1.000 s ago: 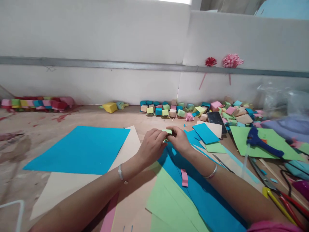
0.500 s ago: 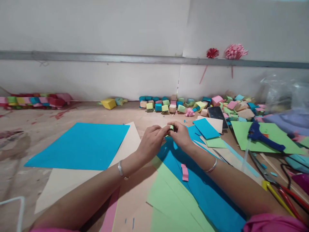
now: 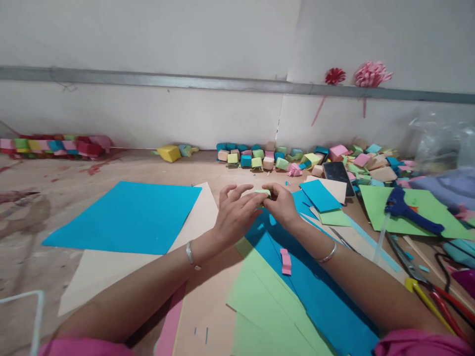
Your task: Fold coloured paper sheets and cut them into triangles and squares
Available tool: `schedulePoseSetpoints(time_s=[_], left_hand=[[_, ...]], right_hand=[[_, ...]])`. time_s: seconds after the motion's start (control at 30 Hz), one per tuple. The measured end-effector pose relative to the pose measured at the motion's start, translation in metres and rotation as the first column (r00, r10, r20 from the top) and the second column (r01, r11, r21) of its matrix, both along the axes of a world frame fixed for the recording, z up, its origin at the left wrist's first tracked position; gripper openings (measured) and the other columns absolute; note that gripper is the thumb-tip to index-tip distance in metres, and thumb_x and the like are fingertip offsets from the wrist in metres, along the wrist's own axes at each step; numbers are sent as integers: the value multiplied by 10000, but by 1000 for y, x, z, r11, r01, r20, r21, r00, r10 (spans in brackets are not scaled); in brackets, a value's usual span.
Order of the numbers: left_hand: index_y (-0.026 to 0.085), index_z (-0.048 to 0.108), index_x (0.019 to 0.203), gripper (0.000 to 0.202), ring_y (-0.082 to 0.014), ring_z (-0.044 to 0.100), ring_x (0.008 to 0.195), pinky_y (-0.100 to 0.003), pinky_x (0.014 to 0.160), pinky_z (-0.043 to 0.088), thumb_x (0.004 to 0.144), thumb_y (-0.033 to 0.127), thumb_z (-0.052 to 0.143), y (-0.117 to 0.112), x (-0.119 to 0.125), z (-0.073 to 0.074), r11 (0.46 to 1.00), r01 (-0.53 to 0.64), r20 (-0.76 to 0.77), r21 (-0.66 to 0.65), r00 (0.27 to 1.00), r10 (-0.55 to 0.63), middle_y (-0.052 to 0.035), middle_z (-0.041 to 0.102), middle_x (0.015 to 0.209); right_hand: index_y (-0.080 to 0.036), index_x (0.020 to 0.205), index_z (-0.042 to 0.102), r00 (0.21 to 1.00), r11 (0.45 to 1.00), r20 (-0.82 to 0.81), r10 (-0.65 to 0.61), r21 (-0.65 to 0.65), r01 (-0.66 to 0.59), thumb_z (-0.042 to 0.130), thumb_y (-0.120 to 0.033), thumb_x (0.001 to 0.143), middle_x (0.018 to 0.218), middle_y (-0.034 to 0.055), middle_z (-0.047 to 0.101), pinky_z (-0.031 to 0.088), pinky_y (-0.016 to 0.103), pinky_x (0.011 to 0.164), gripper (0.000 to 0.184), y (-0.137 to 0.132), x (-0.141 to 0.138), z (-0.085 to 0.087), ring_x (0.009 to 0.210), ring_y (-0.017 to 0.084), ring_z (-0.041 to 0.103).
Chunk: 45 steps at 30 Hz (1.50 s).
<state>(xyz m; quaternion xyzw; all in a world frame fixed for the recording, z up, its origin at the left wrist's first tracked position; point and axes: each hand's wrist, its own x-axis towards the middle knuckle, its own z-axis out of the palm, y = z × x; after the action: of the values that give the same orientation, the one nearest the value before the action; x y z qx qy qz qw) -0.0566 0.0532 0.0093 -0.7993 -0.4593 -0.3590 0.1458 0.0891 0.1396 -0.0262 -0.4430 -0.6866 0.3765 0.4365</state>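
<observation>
A small light green paper piece (image 3: 263, 192), apparently folded, is between the fingertips of my two hands. My right hand (image 3: 281, 203) is closed in a pinch on its right side. My left hand (image 3: 239, 211) has its fingers stretched and apart, one fingertip touching the piece from the left and the thumb lower, away from it. The fingers hide much of the piece. Below the hands lie blue sheets (image 3: 315, 291) and light green sheets (image 3: 267, 306). A folded pink paper strip (image 3: 285, 262) rests on the blue.
A large blue sheet (image 3: 129, 217) lies at left. Small paper boxes (image 3: 256, 161) line the wall. On the right are a phone (image 3: 338, 178), a blue glue gun (image 3: 411, 210) on a green sheet, scissors (image 3: 415, 277) with red and yellow handles, and a wooden stick.
The fingers of my left hand have lifted and spread; they were closed on the green piece before. My right hand keeps its pinch. The view has shifted slightly.
</observation>
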Motion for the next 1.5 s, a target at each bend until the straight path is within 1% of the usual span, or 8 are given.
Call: schedulePoseSetpoints(time_s=[0.17, 0.3, 0.37, 0.7, 0.93, 1.07, 1.27, 1.5], left_hand=[[179, 601, 1174, 302, -217, 617, 1041, -329, 824, 523, 913, 315, 536, 7, -3, 5, 945, 65, 515, -320, 849, 116, -113, 640, 1167], [148, 638, 1119, 327, -172, 662, 775, -261, 642, 527, 870, 345, 562, 13, -7, 4, 726, 365, 708, -584, 666, 234, -75, 708, 909], [140, 661, 1070, 316, -159, 653, 716, -246, 617, 510, 842, 345, 585, 14, -7, 3, 670, 421, 725, -611, 637, 262, -51, 707, 807], [136, 604, 1142, 395, -193, 671, 747, -273, 623, 508, 820, 364, 607, 10, -5, 6, 639, 411, 676, -651, 696, 241, -70, 716, 828], [137, 591, 1109, 390, -204, 661, 799, -285, 642, 507, 824, 403, 602, 9, -2, 11, 603, 426, 686, -675, 662, 301, -78, 702, 873], [149, 643, 994, 424, -193, 639, 842, -293, 701, 509, 854, 535, 538, 13, -3, 7, 662, 404, 749, -632, 539, 386, -80, 673, 916], [158, 639, 915, 409, -133, 605, 658, -220, 518, 459, 814, 552, 598, 21, -8, -5, 666, 429, 789, -610, 253, 560, -84, 654, 884], [160, 601, 895, 356, -80, 531, 504, -202, 472, 441, 837, 510, 569, 26, -12, -19, 711, 430, 827, -557, 205, 523, -21, 602, 717]], right_hand=[[-186, 1009, 640, 999, 999, -17, 44, 8, -44, 558, -220, 654, 881, 25, 694, 512, 322, 722, 366, -2, 1, -1, 770, 181, 626], [-202, 966, 657, 992, 992, 0, 125, 12, -124, 550, -199, 680, 879, 15, 705, 520, 312, 718, 305, -8, 1, 2, 781, 181, 645], [-210, 941, 666, 987, 988, 18, 157, 12, -157, 556, -169, 669, 879, 7, 709, 520, 307, 727, 296, -9, 1, 3, 795, 180, 650], [-215, 994, 652, 975, 980, 98, 197, -25, -196, 619, -160, 666, 862, 16, 702, 518, 302, 670, 335, -6, 5, -2, 794, 195, 653], [-200, 1076, 578, 980, 984, 95, 172, -57, -167, 590, -94, 600, 733, -11, 673, 488, 286, 623, 487, -8, 5, 3, 724, 192, 642], [-204, 1068, 548, 987, 984, 44, 155, -96, -151, 567, -90, 570, 713, -27, 660, 473, 264, 587, 511, -7, 4, 2, 693, 178, 636], [-213, 967, 529, 990, 972, -78, 116, -198, -129, 616, -179, 565, 676, -40, 628, 438, 246, 505, 413, -4, 3, 0, 629, 165, 608], [-218, 879, 511, 984, 942, -171, 57, -317, -109, 665, -204, 529, 695, -16, 624, 445, 253, 487, 382, 0, 4, 5, 603, 163, 604]])
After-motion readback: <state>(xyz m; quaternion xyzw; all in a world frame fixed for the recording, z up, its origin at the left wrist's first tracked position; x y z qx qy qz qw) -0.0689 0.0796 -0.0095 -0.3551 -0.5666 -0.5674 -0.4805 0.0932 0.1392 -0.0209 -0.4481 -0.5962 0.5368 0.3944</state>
